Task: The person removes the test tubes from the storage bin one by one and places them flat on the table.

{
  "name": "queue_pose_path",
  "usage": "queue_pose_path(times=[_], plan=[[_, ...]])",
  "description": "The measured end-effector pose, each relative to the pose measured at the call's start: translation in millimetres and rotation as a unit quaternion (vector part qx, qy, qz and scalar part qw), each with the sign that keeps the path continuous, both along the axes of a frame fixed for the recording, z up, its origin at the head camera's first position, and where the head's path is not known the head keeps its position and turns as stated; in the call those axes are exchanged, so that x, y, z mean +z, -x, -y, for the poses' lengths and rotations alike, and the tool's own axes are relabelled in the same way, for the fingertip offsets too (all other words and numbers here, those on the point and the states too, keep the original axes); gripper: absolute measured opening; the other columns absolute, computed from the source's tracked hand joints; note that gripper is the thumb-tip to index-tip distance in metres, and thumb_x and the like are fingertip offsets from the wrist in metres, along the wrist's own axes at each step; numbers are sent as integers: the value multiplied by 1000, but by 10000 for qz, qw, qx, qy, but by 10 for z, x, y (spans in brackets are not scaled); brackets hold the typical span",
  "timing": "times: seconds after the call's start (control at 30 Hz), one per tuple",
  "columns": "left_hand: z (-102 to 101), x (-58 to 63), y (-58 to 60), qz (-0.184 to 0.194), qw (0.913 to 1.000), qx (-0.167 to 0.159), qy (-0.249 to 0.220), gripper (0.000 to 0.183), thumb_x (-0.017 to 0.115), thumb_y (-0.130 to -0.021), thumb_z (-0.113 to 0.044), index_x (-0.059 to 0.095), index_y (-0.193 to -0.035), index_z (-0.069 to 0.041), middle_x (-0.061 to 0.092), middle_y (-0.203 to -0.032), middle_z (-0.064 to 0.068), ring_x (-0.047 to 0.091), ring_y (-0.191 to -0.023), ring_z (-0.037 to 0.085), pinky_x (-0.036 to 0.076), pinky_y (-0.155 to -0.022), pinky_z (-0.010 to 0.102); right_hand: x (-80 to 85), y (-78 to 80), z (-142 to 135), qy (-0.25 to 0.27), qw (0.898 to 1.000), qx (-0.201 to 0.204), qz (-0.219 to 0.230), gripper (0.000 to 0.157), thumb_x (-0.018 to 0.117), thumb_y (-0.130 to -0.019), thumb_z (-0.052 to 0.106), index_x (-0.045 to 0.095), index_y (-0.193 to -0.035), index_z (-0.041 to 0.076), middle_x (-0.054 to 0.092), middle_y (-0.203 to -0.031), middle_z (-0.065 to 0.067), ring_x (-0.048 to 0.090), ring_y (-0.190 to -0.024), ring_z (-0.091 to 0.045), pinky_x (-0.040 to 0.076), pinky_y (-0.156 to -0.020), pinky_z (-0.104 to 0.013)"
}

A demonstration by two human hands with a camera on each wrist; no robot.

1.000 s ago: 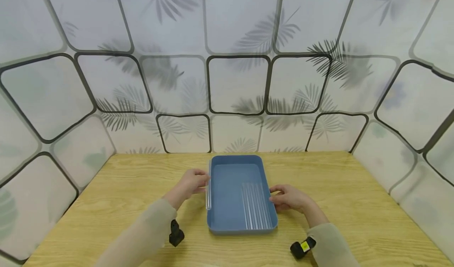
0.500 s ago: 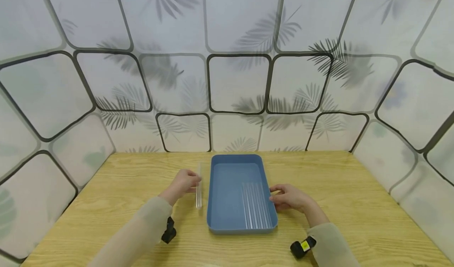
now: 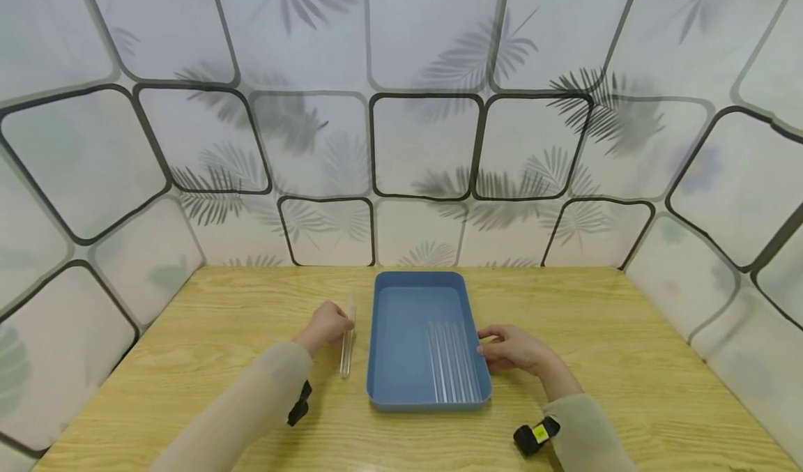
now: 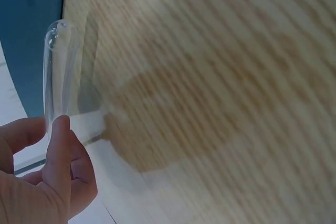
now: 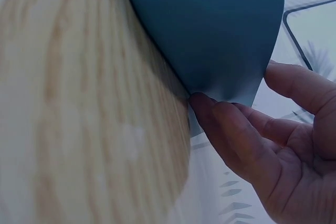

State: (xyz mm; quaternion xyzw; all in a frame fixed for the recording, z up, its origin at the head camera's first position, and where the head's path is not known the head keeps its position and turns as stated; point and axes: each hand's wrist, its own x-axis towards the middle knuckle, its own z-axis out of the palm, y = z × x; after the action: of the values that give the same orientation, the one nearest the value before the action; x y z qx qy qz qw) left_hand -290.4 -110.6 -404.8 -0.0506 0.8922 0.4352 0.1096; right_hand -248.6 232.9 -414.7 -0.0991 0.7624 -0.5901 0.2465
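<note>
My left hand (image 3: 329, 324) pinches a clear test tube (image 3: 346, 360) between thumb and fingers, just left of the blue tray (image 3: 374, 346) and apart from it. In the left wrist view, the test tube's rounded end (image 4: 60, 32) points away from the fingers (image 4: 59, 145). My right hand (image 3: 514, 350) holds the tray by its right side: the thumb is at the rim, and the fingertips (image 5: 202, 100) lie against the lower outer wall, near the wood. Several clear tubes (image 3: 453, 364) lie side by side at the tray's front right.
The tray stands on a wood-grain table (image 3: 251, 305), which shows bare wood on both sides of it. Behind and around the table hangs a patterned white backdrop (image 3: 420, 151). A black wrist camera (image 3: 536, 436) sits on the right sleeve, another (image 3: 300, 404) on the left.
My left hand has carried the test tube leftward from the tray's left edge, and the tube now tilts slightly. My right hand and the tray have stayed in place.
</note>
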Motion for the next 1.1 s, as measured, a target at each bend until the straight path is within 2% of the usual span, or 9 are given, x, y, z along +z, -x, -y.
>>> queue_pose_path(times=[0.33, 0.6, 1.1], plan=[[-42, -32, -28, -50, 9998, -38, 205, 6, 58, -78, 3, 57, -77, 9, 56, -70, 12, 54, -57, 17, 49, -51, 27, -4, 10, -2, -12, 10000, 11, -15, 59, 57, -87, 13, 26, -126, -18, 58, -100, -17, 60, -86, -25, 50, -73, -38], [-50, -64, -46, -129, 9994, -101, 319, 8, 58, -80, 1, 56, -77, 8, 55, -71, 12, 53, -57, 16, 48, -49, 25, -11, 18, -5, -12, 10000, -2, -3, 57, 56, -87, 11, 27, -126, -18, 58, -100, -17, 61, -85, -25, 50, -73, -38], [-81, -84, -63, -213, 9988, -17, 441, 13, 62, -79, -1, 54, -82, 9, 54, -72, 13, 53, -55, 16, 48, -48, 24, -31, 19, -17, 18, 10000, 8, 16, 61, 58, -85, 13, 26, -126, -19, 58, -97, -16, 60, -85, -25, 50, -74, -38]])
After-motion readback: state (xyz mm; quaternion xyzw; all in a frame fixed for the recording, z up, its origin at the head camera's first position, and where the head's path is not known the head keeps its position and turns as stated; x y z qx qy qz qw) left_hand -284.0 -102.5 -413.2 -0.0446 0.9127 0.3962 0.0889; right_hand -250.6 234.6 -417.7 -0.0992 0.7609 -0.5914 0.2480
